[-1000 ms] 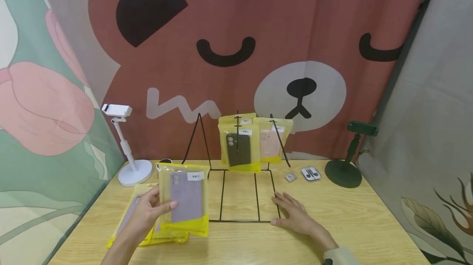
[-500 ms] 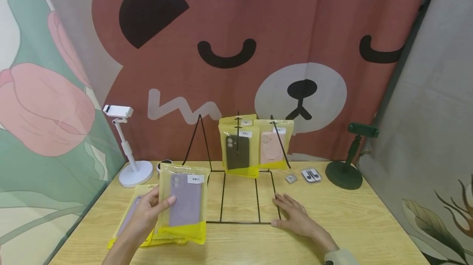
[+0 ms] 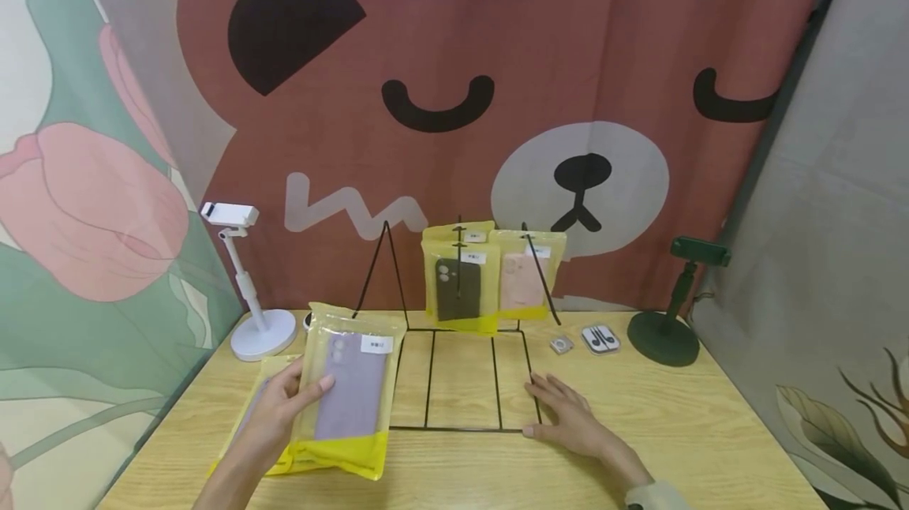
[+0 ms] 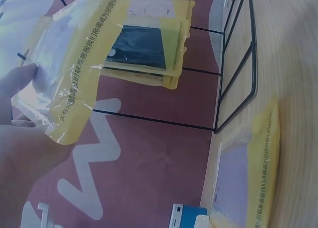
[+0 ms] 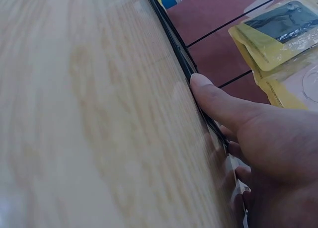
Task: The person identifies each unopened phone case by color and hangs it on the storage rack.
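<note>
Even, bright, diffuse lighting with faint shadows. Head view sharp, edges slightly bowed. Wrist views softer: glare on the yellow packet, wooden table blurred.

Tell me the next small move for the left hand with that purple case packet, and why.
Probably lift the purple case packet up and toward the wire rack. The left hand grips it low, over the table; the dark case packet and pink case packet already hang there, and the rack's left side looks free. The right hand lies flat on the base's corner.
</note>
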A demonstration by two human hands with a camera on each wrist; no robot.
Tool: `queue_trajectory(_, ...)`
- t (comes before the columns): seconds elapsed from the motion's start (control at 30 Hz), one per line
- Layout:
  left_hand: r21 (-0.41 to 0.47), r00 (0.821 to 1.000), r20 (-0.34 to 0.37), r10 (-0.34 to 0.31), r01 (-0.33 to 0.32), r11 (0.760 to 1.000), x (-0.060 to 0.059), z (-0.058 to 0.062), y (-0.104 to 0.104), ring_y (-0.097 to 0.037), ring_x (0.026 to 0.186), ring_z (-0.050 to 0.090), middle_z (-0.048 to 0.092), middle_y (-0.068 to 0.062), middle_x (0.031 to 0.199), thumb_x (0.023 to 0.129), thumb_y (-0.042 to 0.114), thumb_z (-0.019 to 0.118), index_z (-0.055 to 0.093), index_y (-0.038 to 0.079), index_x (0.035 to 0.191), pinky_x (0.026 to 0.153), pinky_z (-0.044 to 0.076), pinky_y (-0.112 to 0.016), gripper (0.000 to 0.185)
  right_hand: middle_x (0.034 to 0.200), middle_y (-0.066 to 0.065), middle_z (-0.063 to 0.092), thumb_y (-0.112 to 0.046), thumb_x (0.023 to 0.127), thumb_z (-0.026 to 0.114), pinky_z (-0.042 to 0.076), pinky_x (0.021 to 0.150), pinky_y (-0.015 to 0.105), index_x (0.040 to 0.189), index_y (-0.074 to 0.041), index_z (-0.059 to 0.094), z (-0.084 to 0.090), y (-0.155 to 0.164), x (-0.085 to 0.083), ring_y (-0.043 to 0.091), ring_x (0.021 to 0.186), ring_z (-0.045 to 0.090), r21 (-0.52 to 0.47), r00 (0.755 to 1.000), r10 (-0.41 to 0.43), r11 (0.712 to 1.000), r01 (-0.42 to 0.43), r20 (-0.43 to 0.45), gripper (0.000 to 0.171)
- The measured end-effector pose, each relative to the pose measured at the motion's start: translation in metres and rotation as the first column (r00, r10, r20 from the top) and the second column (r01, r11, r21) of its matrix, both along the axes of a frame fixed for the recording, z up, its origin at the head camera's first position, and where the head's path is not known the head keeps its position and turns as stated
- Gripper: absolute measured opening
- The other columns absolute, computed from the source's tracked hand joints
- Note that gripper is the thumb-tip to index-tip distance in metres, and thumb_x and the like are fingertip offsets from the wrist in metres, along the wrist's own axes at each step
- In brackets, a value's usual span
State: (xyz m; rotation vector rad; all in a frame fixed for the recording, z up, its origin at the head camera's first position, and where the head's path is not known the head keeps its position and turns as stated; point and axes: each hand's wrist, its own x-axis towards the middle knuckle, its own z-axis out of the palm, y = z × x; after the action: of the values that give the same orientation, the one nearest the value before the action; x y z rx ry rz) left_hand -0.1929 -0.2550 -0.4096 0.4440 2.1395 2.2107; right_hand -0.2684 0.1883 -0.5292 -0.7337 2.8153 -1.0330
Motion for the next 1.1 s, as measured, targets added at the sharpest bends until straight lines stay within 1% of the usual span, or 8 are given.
queue_trajectory(0.2,-0.069,0.996,0.049,0.077,-0.073,0.995,-0.02,0.003,0.005,-0.028,0.091,0.069,0.069,-0.012,0.104,0.098,0.018,0.056,0.047,0.004,0.135,0.077,0.058,-0.043,0.041,0.154,0.017,0.03,-0.049,0.084,0.068,0.01,0.104,0.073,0.142,-0.004,0.046,0.002,0.004,0.0,0.046,0.141,0.016,0.017,1.0,-0.012,1.0,0.012,-0.011,0.076)
queue_trajectory(0.37,-0.091,0.994,0.018,0.11,-0.108,0.99,-0.06,0.004,0.008,-0.022,0.092,0.067,0.067,-0.007,0.107,0.096,0.024,0.059,0.045,0.001,0.134,0.079,0.057,-0.037,0.046,0.154,0.018,0.03,-0.047,0.084,0.069,0.01,0.103,0.074,0.142,-0.004,0.046,0.003,0.005,0.0,0.047,0.141,0.017,0.009,1.0,-0.014,1.0,0.014,-0.023,0.075)
queue_trajectory(0.57,-0.132,0.974,-0.03,0.226,-0.228,0.965,-0.113,0.003,0.009,-0.012,0.094,0.055,0.061,0.005,0.102,0.096,0.023,0.06,0.054,0.002,0.123,0.082,0.048,-0.026,0.035,0.154,0.017,0.03,-0.045,0.085,0.069,0.01,0.102,0.076,0.142,-0.004,0.046,-0.002,0.001,0.002,0.048,0.14,0.016,-0.016,1.0,0.007,1.0,-0.007,0.0,0.074)
queue_trajectory(0.7,-0.13,0.962,0.002,0.273,-0.27,0.954,-0.142,0.004,0.011,-0.02,0.107,0.044,0.056,-0.005,0.109,0.097,0.023,0.059,0.055,0.001,0.116,0.092,0.038,-0.034,0.03,0.154,0.016,0.031,-0.046,0.085,0.069,0.01,0.102,0.075,0.142,-0.005,0.046,-0.005,-0.001,0.003,0.048,0.141,0.017,-0.008,1.0,0.019,1.0,-0.019,0.007,0.074)
queue_trajectory(0.8,-0.18,0.963,0.004,0.271,-0.266,0.947,-0.157,0.007,0.009,-0.028,0.126,0.038,0.048,-0.015,0.133,0.096,0.034,0.059,0.047,0.002,0.131,0.103,0.034,-0.046,0.048,0.154,0.017,0.031,-0.045,0.085,0.069,0.01,0.101,0.076,0.142,-0.004,0.046,-0.005,-0.002,0.003,0.048,0.14,0.016,-0.014,1.0,0.022,1.0,-0.022,0.01,0.074)
queue_trajectory(0.93,-0.28,0.957,-0.061,0.285,-0.29,0.915,-0.16,0.008,0.001,-0.035,0.14,0.028,0.034,-0.02,0.15,0.095,0.046,0.056,0.029,0.007,0.148,0.109,0.032,-0.053,0.072,0.154,0.018,0.031,-0.045,0.085,0.069,0.01,0.1,0.077,0.142,-0.004,0.045,-0.002,-0.001,0.003,0.049,0.14,0.016,-0.009,1.0,0.017,1.0,-0.017,0.017,0.074)
queue_trajectory(1.0,-0.323,0.942,-0.118,0.316,-0.337,0.884,-0.154,0.004,-0.006,-0.037,0.136,0.034,0.039,-0.022,0.145,0.097,0.043,0.054,0.029,0.004,0.147,0.107,0.035,-0.052,0.068,0.154,0.017,0.03,-0.046,0.086,0.068,0.01,0.101,0.076,0.143,-0.005,0.045,0.0,0.001,0.003,0.048,0.141,0.015,0.003,1.0,0.01,1.0,-0.01,0.016,0.074)
queue_trajectory(1.1,-0.449,0.911,-0.219,0.351,-0.413,0.792,-0.133,-0.009,-0.021,-0.043,0.125,0.045,0.051,-0.028,0.131,0.099,0.026,0.054,0.041,-0.005,0.136,0.103,0.039,-0.053,0.05,0.155,0.016,0.029,-0.046,0.085,0.068,0.01,0.101,0.076,0.143,-0.006,0.045,0.0,0.001,0.003,0.047,0.141,0.015,0.004,1.0,-0.001,1.0,0.001,0.01,0.074)
